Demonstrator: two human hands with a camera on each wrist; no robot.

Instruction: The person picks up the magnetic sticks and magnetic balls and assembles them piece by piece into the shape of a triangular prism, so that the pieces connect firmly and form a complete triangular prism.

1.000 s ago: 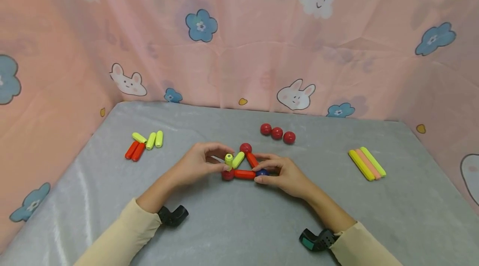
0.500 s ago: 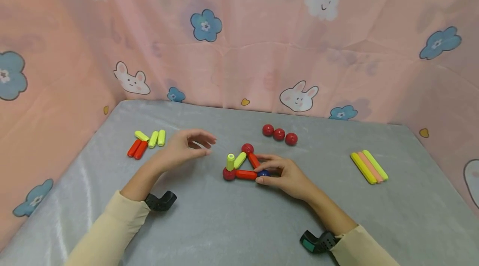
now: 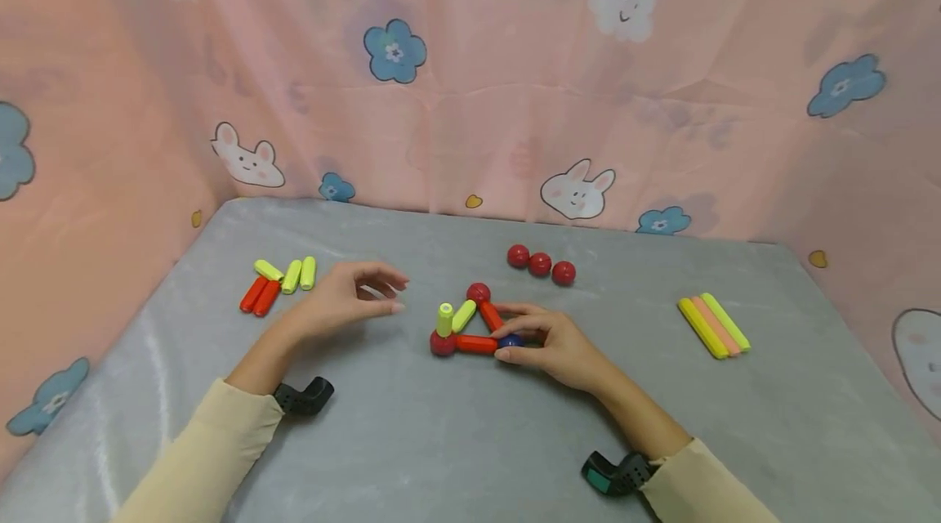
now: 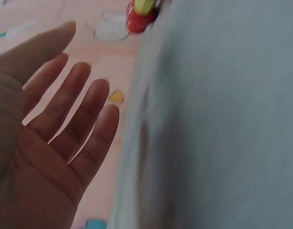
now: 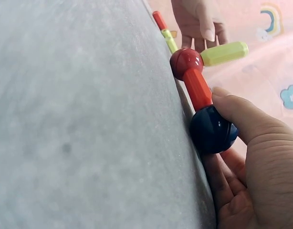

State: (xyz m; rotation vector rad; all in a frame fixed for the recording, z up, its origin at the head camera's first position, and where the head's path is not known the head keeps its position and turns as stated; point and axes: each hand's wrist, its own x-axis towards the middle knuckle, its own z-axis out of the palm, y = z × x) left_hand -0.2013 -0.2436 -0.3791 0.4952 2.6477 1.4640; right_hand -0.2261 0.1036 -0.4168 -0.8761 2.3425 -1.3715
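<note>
Currently, the right hand (image 3: 555,347) pinches in its grip a glossy dark-blue ball (image 3: 512,340), the near right corner of a triangle of 2 red rods (image 3: 476,345), 1 yellow-green rod (image 3: 464,315) and 2 red balls (image 3: 479,292) on the grey table (image 3: 412,441). Another yellow-green rod (image 3: 444,319) stands upright on the near left red ball (image 3: 443,346), while the left hand (image 3: 349,292) hovers left of it, grip loosely wide.

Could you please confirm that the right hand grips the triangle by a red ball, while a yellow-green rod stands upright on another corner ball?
Not quite: the right hand grips the triangle by its blue ball, as the right wrist view shows. The yellow-green rod does stand upright on another corner ball.
</note>
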